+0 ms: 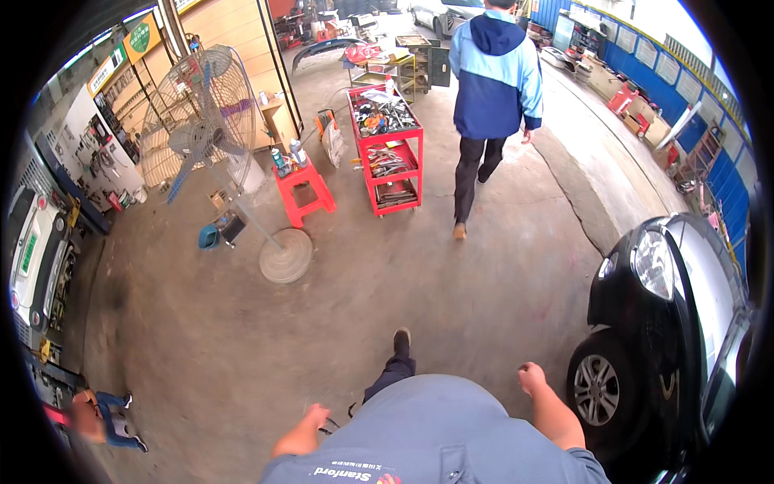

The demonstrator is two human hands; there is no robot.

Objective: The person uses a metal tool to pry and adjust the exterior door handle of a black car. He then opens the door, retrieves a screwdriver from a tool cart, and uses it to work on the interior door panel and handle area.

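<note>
My left hand (317, 415) hangs beside my body with its fingers curled in. Thin dark strands, perhaps a cord, show by it; whether the hand grips them I cannot make out. On the other side, my right hand (530, 377) swings out with fingers loosely closed and no object visible in it. Nearest to that hand is the front wheel (597, 390) of a black car (645, 323), and a gap separates them. One shoe (401, 343) of mine is forward on the concrete floor (347, 323).
Ahead, a person (492, 81) in a blue jacket walks away. A red tool cart (372, 173) holds tools on several levels. Left of it are a red stool (302, 194) with bottles and a caged fan (201, 129) on a round base. Another person (109, 419) is far left near a white car (40, 258).
</note>
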